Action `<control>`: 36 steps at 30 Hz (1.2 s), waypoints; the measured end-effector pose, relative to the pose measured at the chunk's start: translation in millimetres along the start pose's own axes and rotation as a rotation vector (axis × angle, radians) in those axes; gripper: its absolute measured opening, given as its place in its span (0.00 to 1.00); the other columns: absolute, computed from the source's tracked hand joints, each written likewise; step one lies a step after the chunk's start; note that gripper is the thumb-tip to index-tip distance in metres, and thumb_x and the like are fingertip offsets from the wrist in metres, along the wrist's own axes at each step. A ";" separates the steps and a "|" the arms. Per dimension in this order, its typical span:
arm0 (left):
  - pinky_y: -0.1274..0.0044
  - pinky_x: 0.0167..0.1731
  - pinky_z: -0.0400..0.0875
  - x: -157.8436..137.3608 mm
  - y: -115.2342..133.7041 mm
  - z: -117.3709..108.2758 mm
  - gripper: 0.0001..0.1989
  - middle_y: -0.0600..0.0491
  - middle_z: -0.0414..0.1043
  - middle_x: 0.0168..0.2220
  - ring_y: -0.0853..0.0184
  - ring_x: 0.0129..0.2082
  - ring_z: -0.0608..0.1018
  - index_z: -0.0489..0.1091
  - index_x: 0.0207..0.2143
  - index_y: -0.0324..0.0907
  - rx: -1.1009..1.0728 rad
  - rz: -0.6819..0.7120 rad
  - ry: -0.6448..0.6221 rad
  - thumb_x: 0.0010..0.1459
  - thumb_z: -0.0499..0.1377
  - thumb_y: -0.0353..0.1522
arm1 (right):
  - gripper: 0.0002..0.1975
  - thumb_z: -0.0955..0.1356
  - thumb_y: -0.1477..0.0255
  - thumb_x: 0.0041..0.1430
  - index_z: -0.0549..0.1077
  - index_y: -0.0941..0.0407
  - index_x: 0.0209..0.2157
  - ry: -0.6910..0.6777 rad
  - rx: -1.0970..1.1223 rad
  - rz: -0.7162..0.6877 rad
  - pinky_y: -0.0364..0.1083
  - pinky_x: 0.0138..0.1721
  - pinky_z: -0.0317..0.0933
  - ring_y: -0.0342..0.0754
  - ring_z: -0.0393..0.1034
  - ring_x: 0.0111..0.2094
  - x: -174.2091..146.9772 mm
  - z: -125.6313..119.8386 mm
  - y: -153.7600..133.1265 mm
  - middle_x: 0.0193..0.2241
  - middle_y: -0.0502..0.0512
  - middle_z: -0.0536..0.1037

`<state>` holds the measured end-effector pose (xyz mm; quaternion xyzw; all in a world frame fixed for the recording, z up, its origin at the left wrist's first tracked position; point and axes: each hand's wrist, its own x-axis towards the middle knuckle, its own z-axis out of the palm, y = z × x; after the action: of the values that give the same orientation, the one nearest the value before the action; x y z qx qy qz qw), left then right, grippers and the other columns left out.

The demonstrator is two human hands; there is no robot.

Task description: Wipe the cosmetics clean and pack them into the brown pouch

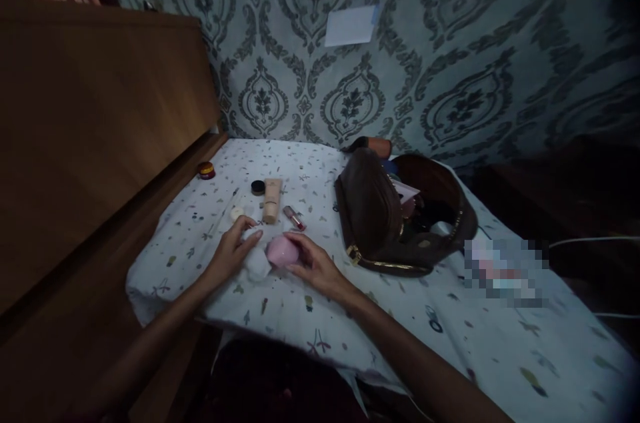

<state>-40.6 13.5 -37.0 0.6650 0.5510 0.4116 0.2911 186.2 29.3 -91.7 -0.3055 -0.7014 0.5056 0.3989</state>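
While your right hand [323, 270] grips the pink rounded piece [283, 252], your left hand [233, 250] appears to grasp the white piece [257, 264] beside it.
Both pieces are low over the near part of the printed cloth [175, 236], seemingly touching; a light fingertip grip suits them, as either may dent or slip. Mind the beige tube [271, 200] and small tinted tube [294, 218] just beyond your fingers, and the brown bag [365, 210] to your right.
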 end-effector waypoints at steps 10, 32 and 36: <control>0.71 0.52 0.66 -26.6 11.6 40.1 0.16 0.47 0.72 0.47 0.61 0.48 0.74 0.64 0.50 0.41 -0.073 0.078 -0.133 0.67 0.49 0.40 | 0.22 0.64 0.79 0.57 0.72 0.55 0.54 -0.002 -0.204 -0.062 0.54 0.56 0.66 0.52 0.73 0.51 0.3 2.6 -4.8 0.49 0.59 0.78; 0.70 0.33 0.74 -25.7 39.5 31.9 0.18 0.46 0.65 0.46 0.57 0.42 0.76 0.62 0.57 0.43 0.815 0.167 -0.426 0.69 0.46 0.40 | 0.59 0.78 0.65 0.47 0.42 0.54 0.71 -0.026 -0.340 0.123 0.53 0.48 0.67 0.57 0.74 0.46 -6.6 7.8 -17.3 0.49 0.62 0.77; 0.68 0.36 0.72 -9.0 46.5 36.0 0.13 0.45 0.69 0.42 0.57 0.40 0.77 0.64 0.46 0.39 0.832 0.117 -0.448 0.69 0.45 0.36 | 0.60 0.79 0.64 0.46 0.42 0.54 0.71 -0.033 -0.359 0.118 0.53 0.45 0.68 0.56 0.75 0.43 -6.4 8.3 -17.2 0.44 0.59 0.78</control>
<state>13.1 -3.3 -17.6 0.8275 0.5543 0.0181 0.0881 181.8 14.9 -78.4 -0.4040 -0.7676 0.4000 0.2960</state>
